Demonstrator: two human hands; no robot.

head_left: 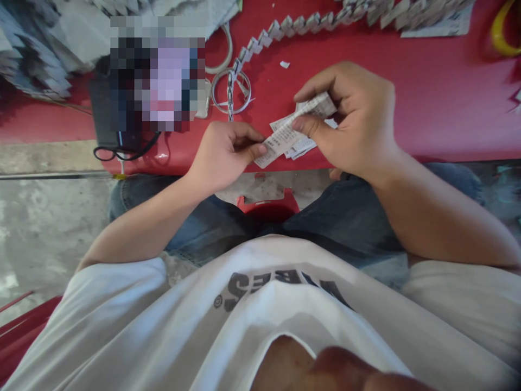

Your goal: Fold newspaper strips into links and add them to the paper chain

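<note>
The red worktop (439, 108) spans the far side of the lap, and a long chain (299, 26) of folded paper curves across it, its narrow end crossing a ring of tape (214, 93). The right hand (354, 114) is pinched nearly closed on the upper right end of the strip (283, 140), thumb on the near face and fingers behind. The left hand (222, 152) pinches the lower left corner between thumb and fingertips. So the strip is held slantwise between the two hands, printed side up, above the worktop's near edge; its right end looks folded or curled over.

To handle it well, I would keep the left pinch light and steady as an anchor, letting the right thumb do the pressing. Long edges should be lined up before any crease is set, since thin newsprint-like paper probably keeps a crooked fold. Pulling both ends hard could tear it. Below the strip, the slips (301, 146) seem to rest on the worktop; keep the wrists from brushing them. A small scrap (284, 64) lies beyond, well apart from the work.
</note>
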